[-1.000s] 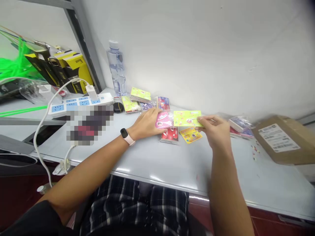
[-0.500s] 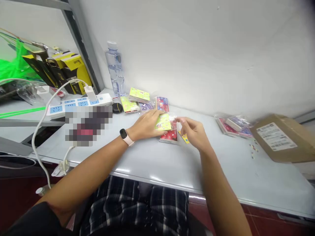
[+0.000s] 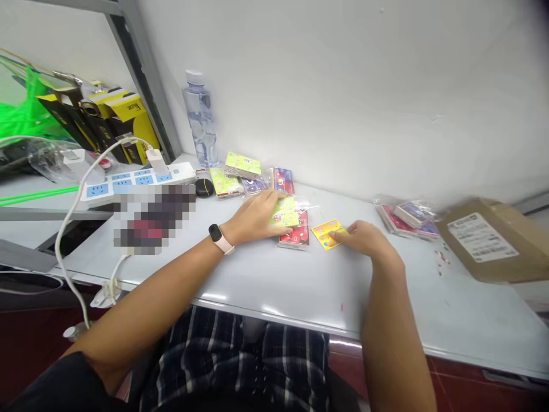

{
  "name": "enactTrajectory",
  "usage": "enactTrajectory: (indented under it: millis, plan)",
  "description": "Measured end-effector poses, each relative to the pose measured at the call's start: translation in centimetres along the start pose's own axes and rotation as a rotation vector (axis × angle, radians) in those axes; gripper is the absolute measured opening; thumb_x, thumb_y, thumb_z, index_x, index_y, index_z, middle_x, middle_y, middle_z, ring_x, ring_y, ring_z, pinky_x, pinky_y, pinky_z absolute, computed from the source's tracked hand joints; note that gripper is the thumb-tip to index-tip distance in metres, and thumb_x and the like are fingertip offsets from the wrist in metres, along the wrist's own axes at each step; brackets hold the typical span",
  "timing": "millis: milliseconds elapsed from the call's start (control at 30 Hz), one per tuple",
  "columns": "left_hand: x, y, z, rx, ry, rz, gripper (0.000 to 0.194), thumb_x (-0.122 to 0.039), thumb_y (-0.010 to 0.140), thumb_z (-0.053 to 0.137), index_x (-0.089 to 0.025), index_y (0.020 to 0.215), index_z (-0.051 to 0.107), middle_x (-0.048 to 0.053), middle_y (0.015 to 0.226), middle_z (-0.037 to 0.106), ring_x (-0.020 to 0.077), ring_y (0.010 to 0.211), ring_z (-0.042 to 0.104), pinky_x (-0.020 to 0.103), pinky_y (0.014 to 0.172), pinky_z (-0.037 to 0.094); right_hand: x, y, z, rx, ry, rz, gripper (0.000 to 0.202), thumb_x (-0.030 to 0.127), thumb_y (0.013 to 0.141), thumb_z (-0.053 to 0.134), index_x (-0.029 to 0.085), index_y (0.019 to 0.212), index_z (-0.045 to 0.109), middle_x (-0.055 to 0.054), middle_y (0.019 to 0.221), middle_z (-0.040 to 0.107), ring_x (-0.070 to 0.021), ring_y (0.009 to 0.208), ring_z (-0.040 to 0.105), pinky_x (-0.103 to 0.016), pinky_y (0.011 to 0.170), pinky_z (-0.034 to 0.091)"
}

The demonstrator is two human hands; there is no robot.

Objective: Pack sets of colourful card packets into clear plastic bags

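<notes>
My left hand (image 3: 260,214) is closed around a yellow-green card pack (image 3: 285,212) in a clear plastic sleeve. Beneath that pack lies a red card pack (image 3: 295,236), partly covered by my fingers. To the right, a small yellow card (image 3: 326,233) rests flat on the table; my right hand (image 3: 362,237) has its thumb and fingers at the card's right edge, pinching it. Behind my left hand are more bagged packs: a yellow-green one (image 3: 243,164) on top of others, and a red-and-blue one (image 3: 282,181).
A water bottle (image 3: 201,120) stands against the wall beside a power strip (image 3: 137,182) and a round black case (image 3: 204,187). Bagged packs (image 3: 412,217) and a cardboard box (image 3: 493,240) lie at right, near small scraps (image 3: 441,256). A red scrap (image 3: 342,307) is near the front edge.
My right hand has moved right, away from the clear sleeve, and is now at the yellow card, which shows more fully. A red scrap has appeared near the front edge. My left hand stays put.
</notes>
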State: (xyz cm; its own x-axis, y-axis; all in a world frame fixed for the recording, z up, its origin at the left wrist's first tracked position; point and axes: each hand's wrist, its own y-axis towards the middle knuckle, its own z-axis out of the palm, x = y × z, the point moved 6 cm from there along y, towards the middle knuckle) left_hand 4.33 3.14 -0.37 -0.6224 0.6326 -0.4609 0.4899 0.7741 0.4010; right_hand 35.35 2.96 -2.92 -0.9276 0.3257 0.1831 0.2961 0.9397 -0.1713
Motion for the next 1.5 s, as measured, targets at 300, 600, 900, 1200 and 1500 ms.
enactTrajectory:
  millis: [300, 600, 900, 1200, 1500]
  plan:
    - [0.0, 0.0, -0.1, 0.003, 0.008, -0.026, 0.069, -0.06, 0.086, 0.08, -0.022, 0.138, 0.054, 0.014, 0.133, 0.065, 0.0363, 0.122, 0.066, 0.052, 0.103, 0.054, 0.1, -0.8, -2.2, -0.093, 0.427, -0.006, 0.038, 0.046, 0.064, 0.09, 0.022, 0.079, 0.066, -0.007, 0.077, 0.077, -0.0224, 0.067, 0.066, -0.029, 0.051, 0.041]
    - [0.5, 0.1, -0.1, -0.009, 0.024, -0.075, 0.072, -0.063, 0.084, 0.082, -0.021, 0.134, 0.054, 0.015, 0.133, 0.065, 0.0361, 0.119, 0.066, 0.05, 0.101, 0.054, 1.4, -2.2, -4.4, -0.46, 1.19, -0.231, 0.04, 0.04, 0.072, 0.091, 0.021, 0.099, 0.069, -0.002, 0.073, 0.077, -0.0207, 0.062, 0.074, -0.034, 0.059, 0.062]
    - [1.0, 0.1, 0.0, -0.015, 0.018, -0.115, 0.073, -0.065, 0.08, 0.084, -0.021, 0.13, 0.054, 0.015, 0.132, 0.066, 0.037, 0.119, 0.066, 0.05, 0.098, 0.055, 6.2, -4.4, -3.8, -0.392, 1.256, -0.388, 0.034, 0.039, 0.076, 0.089, 0.022, 0.094, 0.065, -0.001, 0.074, 0.077, -0.0191, 0.058, 0.073, -0.034, 0.058, 0.062]
    - [0.9, 0.1, -0.2, -0.023, 0.017, -0.162, 0.072, -0.061, 0.078, 0.088, -0.02, 0.126, 0.052, 0.015, 0.131, 0.065, 0.0373, 0.121, 0.065, 0.05, 0.097, 0.054, 6.0, -4.5, -3.9, -0.378, 1.221, -0.35, 0.025, 0.03, 0.074, 0.085, 0.025, 0.084, 0.062, 0.0, 0.066, 0.074, -0.0186, 0.051, 0.068, -0.034, 0.052, 0.055]
    - [0.9, 0.2, -0.3, -0.051, 0.011, -0.171, 0.071, -0.063, 0.078, 0.087, -0.022, 0.125, 0.053, 0.015, 0.128, 0.066, 0.0381, 0.121, 0.065, 0.053, 0.098, 0.055, 6.0, -4.4, -3.7, -0.349, 1.249, -0.324, 0.025, 0.026, 0.071, 0.086, 0.024, 0.079, 0.062, 0.001, 0.063, 0.072, -0.0174, 0.051, 0.067, -0.032, 0.052, 0.055]
